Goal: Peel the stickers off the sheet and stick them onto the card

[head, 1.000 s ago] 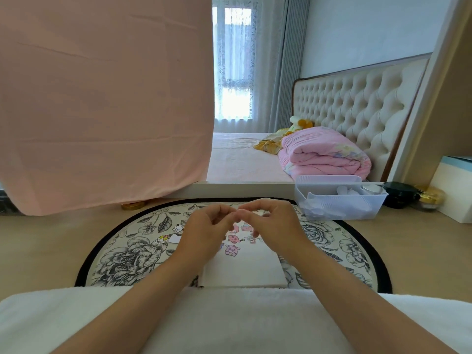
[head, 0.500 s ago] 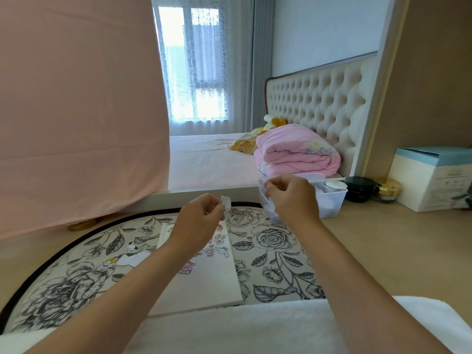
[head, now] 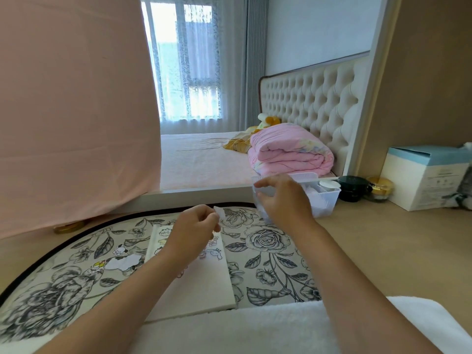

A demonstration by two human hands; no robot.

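Left grip [head: 196, 223] pinches a sticker [head: 220, 213], raised above the card [head: 201, 279].

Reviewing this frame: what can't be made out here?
Head view only.
The scrap pinched by the left hand: too small and pale to tell sticker from backing.
The right hand: its curled fingers hide whether it holds anything.
The card: the left hand and forearm cover some of its stickers.
The clear bin: the right hand hides part of its contents.

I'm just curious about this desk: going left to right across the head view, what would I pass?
A gold lid, sticker sheet, card, clear basket, dark jar, gold jar, white-and-blue box.
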